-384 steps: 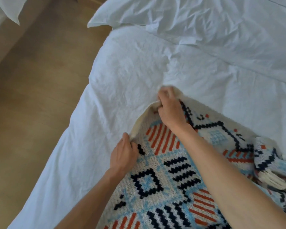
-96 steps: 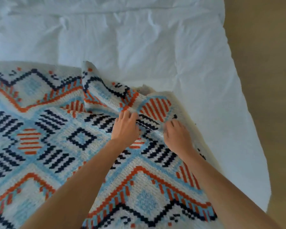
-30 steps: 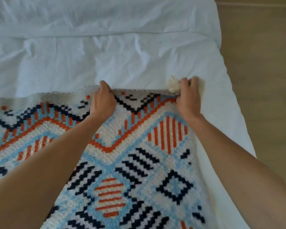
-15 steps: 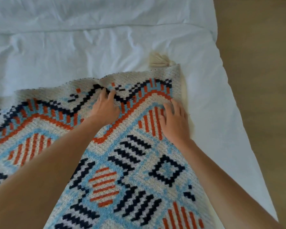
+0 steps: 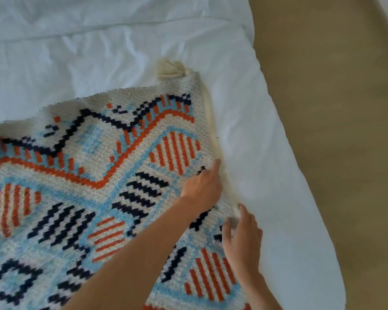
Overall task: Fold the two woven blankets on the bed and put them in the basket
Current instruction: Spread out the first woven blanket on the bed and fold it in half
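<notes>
A woven blanket (image 5: pixel 87 175), patterned in orange, dark blue, light blue and cream, is spread flat over the white bed (image 5: pixel 267 153) and fills the lower left of the view. Its far right corner is marked by a cream tassel (image 5: pixel 171 69) lying on the sheet. The blanket's right edge, thick and cream-coloured, is seen running from that corner down toward the viewer, near the bed's right side.

The left hand (image 5: pixel 203 189) is laid at this right edge, its arm reaching across the pattern from the lower left. Its fingers are curled toward the edge, but whether fabric is pinched between them cannot be told. The right hand (image 5: pixel 242 240) is placed nearer the viewer on the same edge, with its fingertips touching the cream border; the thumb and fingers are held slightly apart, and no firm clasp on the cloth can be made out, as this part is blurred.

Beyond the bed's right side a tan floor (image 5: pixel 334 108) is shown. A fold in the white sheet is seen crossing the top of the view.
</notes>
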{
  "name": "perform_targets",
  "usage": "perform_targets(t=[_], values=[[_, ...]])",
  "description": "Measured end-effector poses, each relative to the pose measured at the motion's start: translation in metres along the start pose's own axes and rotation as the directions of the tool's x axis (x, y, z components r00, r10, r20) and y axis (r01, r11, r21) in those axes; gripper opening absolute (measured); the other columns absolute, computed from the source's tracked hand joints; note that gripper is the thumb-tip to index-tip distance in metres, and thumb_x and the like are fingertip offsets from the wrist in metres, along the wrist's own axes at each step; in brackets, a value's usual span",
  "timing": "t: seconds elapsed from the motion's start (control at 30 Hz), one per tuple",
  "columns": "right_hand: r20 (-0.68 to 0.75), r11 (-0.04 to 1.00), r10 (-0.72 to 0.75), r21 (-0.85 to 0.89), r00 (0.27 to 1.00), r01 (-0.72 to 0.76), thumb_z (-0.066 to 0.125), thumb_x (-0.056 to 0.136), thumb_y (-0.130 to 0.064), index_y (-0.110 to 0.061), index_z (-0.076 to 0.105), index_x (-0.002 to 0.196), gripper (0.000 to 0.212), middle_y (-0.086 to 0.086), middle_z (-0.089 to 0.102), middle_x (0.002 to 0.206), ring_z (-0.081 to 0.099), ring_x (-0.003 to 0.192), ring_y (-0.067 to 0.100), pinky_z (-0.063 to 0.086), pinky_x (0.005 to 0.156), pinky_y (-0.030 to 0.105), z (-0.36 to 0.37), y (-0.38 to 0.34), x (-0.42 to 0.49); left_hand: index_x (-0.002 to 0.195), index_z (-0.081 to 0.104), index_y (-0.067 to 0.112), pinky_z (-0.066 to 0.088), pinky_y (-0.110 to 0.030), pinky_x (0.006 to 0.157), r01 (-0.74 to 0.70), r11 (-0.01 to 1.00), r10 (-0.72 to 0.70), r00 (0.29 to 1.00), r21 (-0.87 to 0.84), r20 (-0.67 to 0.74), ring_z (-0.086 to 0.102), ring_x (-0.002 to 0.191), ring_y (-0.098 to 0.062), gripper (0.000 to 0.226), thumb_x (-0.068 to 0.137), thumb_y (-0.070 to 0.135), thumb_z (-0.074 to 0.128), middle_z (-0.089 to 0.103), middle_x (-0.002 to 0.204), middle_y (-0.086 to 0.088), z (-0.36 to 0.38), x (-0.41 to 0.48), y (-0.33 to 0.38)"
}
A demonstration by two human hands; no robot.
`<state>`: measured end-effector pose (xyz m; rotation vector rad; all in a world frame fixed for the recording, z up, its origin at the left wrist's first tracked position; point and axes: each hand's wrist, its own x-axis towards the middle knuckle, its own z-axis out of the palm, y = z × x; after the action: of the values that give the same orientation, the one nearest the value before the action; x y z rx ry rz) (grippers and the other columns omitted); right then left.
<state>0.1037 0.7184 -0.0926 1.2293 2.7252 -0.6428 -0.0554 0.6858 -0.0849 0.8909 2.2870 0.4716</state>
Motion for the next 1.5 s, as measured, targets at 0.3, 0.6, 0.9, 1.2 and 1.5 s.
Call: perform_targets(t=[0.3, 0.6, 0.9, 1.2, 1.5], values=[[-0.005, 0.976, 0.122, 0.184, 0.993, -0.119, 0.046, 0.097, -0.030, -0.012, 0.056, 0.102, 0.021, -0.004, 0.056, 0.072, 0.046, 0.047, 0.005, 0.033, 0.040, 0.015, -0.016, 0.054, -0.009, 0.117, 0.039, 0.015, 0.049, -0.034, 0.066, -0.008, 1.000, 0.007, 0.997, 0.006, 0.074, 0.053, 0.074, -0.021, 0.025, 0.096, 0.002, 0.039, 0.050, 0.109, -0.008, 0.007, 0.007, 0.037], [0.115, 0.995, 0.082, 0.052, 0.990, -0.088, 0.057, 0.090, -0.036, -0.007, 0.059, 0.108, 0.034, 0.004, 0.061, 0.095, 0.058, 0.088, 0.022, 0.050, 0.076, 0.034, -0.037, 0.125, -0.111, 0.139, 0.026, 0.023, 0.041, -0.029, 0.055, 0.013, 1.000, -0.016, 0.980, 0.018, 0.201, 0.052, 0.068, -0.017, 0.050, 0.095, 0.003, 0.039, 0.053, 0.093, -0.003, 0.051, -0.057, 0.065], [0.241, 0.983, 0.160, 0.046, 0.957, -0.176, 0.044, 0.097, -0.033, -0.009, 0.052, 0.103, 0.026, 0.000, 0.059, 0.076, 0.061, 0.061, 0.018, 0.043, 0.048, 0.026, -0.037, 0.167, -0.173, 0.147, 0.006, 0.033, 0.043, -0.030, 0.065, -0.028, 0.988, -0.023, 0.948, 0.154, 0.318, 0.058, 0.082, -0.020, 0.067, 0.095, 0.009, 0.041, 0.049, 0.125, -0.014, 0.109, -0.116, 0.087], [0.162, 0.995, 0.095, 0.017, 0.982, -0.099, 0.051, 0.092, -0.043, -0.009, 0.053, 0.099, 0.034, 0.001, 0.056, 0.084, 0.055, 0.075, 0.017, 0.047, 0.060, 0.028, -0.047, 0.193, -0.175, 0.141, 0.015, 0.025, 0.045, -0.034, 0.080, 0.033, 0.993, -0.062, 0.962, 0.114, 0.265, 0.046, 0.102, -0.025, 0.068, 0.085, -0.002, 0.042, 0.036, 0.129, -0.018, 0.128, -0.137, 0.102], [0.186, 0.985, 0.056, 0.150, 0.981, -0.085, 0.050, 0.095, -0.030, -0.009, 0.054, 0.104, 0.023, -0.007, 0.053, 0.060, 0.048, 0.045, 0.007, 0.031, 0.038, 0.016, -0.059, 0.153, -0.189, 0.143, 0.020, 0.015, 0.047, -0.038, 0.085, 0.171, 0.981, -0.151, 0.969, -0.091, 0.194, 0.052, 0.106, -0.028, 0.048, 0.099, 0.026, 0.036, 0.034, 0.139, -0.020, 0.113, -0.163, 0.106]])
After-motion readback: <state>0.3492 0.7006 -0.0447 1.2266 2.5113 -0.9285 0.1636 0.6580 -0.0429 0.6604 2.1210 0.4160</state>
